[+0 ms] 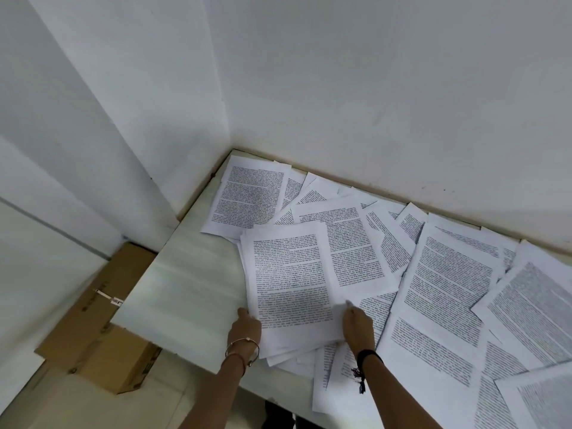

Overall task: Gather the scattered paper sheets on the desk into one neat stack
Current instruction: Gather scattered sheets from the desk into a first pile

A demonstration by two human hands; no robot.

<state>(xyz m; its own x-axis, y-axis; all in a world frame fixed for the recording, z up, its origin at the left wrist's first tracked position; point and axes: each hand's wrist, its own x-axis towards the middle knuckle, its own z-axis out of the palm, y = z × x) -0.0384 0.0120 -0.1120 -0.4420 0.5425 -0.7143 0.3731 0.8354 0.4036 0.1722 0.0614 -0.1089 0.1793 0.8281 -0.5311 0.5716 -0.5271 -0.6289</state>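
My right hand [359, 325] pinches the lower right edge of the pile of white printed paper sheets [291, 283], and the paper curls up a little at my fingertips. My left hand [246, 328] is against the pile's lower left edge. Its fingers are hidden under the paper, so I cannot tell how far they curl. The pile is roughly squared and lies near the desk's front edge, left of the middle. It overlaps the loose scattered white printed sheets [448, 274], which spread from the back left corner along the back edge and across the whole right side. The pale smooth desk top [185, 289] shows bare to the left. A thin metal bangle [243, 348] circles my left wrist, and a black tasselled band [366, 357] my right. A brown cardboard box [93, 329] sits below the desk's left edge, against the plain white walls [340, 88].
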